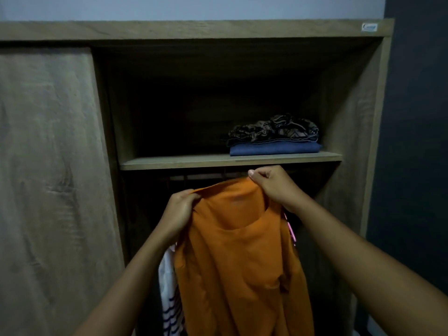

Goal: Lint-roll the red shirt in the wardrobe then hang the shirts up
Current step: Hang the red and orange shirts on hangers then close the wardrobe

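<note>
both hands up at the wardrobe, and they have the shirt between them. left hand [180,208] is closed in a pinch on the orange shirt [238,258] at its top left edge, fingers curled over the fabric, thumb tucked behind. right hand [271,187] is higher, just under the shelf, fingers bunched tight around the top of the same shirt, thumbnail showing at the front. whether a hanger sits inside that grip, cannot tell, the fabric covers it.

the shirt hangs down from the two grips in long folds, neckline sagging open below the right wrist, hem running out of the bottom of the view. it reads orange in this dim light. beside it on the left, partly behind the left forearm, a white garment with dark stripes [169,306] hangs in the lower compartment. on the right, a sliver of pink [291,229] peeks out just behind the shirt's shoulder.

behind the hands, the hanging rail [206,177] runs across under the shelf [218,162], dark and hard to make out. up on the shelf, toward the right end, a folded blue cloth [274,149] with a dark patterned piece [274,129] piled on top. sliding door [48,166] covers the left half of the wardrobe [194,29]
</note>
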`<state>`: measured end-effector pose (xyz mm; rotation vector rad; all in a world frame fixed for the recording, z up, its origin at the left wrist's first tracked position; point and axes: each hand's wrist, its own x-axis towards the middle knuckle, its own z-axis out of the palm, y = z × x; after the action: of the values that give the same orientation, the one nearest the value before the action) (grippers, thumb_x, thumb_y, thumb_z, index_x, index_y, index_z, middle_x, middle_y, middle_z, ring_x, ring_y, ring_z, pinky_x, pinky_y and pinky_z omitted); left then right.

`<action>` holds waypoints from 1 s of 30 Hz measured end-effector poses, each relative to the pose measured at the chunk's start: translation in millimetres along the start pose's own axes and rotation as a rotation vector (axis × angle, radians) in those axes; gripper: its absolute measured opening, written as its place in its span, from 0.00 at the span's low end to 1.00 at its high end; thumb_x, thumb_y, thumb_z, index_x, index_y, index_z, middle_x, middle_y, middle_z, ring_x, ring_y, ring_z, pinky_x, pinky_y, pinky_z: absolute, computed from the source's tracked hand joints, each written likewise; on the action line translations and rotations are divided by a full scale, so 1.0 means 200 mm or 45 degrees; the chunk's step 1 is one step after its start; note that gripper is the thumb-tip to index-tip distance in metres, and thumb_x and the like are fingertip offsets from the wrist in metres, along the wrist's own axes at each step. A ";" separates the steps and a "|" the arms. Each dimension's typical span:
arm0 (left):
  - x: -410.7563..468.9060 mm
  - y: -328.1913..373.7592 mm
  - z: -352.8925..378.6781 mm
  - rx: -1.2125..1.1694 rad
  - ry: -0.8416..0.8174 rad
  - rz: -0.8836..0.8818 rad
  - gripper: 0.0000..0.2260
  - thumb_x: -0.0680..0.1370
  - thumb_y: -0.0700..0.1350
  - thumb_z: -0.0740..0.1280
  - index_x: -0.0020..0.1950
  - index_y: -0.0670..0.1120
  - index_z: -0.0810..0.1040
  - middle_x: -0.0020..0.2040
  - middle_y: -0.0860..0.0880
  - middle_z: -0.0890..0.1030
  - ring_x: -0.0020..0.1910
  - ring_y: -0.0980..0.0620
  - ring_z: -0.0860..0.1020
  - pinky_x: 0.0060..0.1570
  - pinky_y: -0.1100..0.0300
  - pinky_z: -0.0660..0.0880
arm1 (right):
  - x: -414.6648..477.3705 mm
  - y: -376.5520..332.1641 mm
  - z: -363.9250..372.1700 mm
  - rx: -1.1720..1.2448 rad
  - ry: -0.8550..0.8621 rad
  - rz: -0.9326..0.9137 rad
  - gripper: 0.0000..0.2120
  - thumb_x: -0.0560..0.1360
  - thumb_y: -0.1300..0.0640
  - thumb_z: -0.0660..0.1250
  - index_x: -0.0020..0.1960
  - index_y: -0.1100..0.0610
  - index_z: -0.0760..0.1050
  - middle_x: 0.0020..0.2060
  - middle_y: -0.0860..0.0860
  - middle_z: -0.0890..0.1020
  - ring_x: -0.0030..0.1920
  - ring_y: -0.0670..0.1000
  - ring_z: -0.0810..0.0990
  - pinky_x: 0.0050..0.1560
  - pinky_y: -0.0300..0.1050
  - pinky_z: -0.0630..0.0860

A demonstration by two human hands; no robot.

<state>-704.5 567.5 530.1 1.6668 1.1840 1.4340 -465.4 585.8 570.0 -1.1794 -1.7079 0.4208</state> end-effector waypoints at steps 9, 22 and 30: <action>0.11 0.00 0.34 -0.151 -0.059 -0.109 0.12 0.76 0.44 0.60 0.37 0.41 0.78 0.31 0.42 0.71 0.29 0.48 0.71 0.35 0.57 0.68 | 0.12 0.49 -0.01 -0.156 0.175 0.356 0.13 0.77 0.53 0.68 0.44 0.62 0.83 0.36 0.53 0.82 0.39 0.49 0.80 0.43 0.39 0.70; 0.37 -0.15 0.48 0.158 -0.237 -0.312 0.11 0.72 0.52 0.65 0.35 0.46 0.77 0.34 0.44 0.73 0.34 0.46 0.71 0.40 0.53 0.67 | 0.33 0.93 0.04 -0.576 0.066 0.778 0.20 0.76 0.51 0.66 0.63 0.63 0.76 0.62 0.61 0.79 0.62 0.61 0.78 0.58 0.49 0.76; 0.46 -0.20 0.44 0.236 -0.192 -0.216 0.30 0.65 0.62 0.64 0.48 0.34 0.80 0.38 0.44 0.77 0.37 0.46 0.75 0.41 0.52 0.69 | 0.42 1.03 0.05 -0.436 0.154 0.725 0.17 0.77 0.57 0.64 0.58 0.70 0.78 0.57 0.66 0.81 0.58 0.63 0.80 0.54 0.49 0.76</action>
<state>-627.1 674.9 512.7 1.7183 1.3703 1.1037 -372.9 757.0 460.0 -1.9133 -1.3519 0.3928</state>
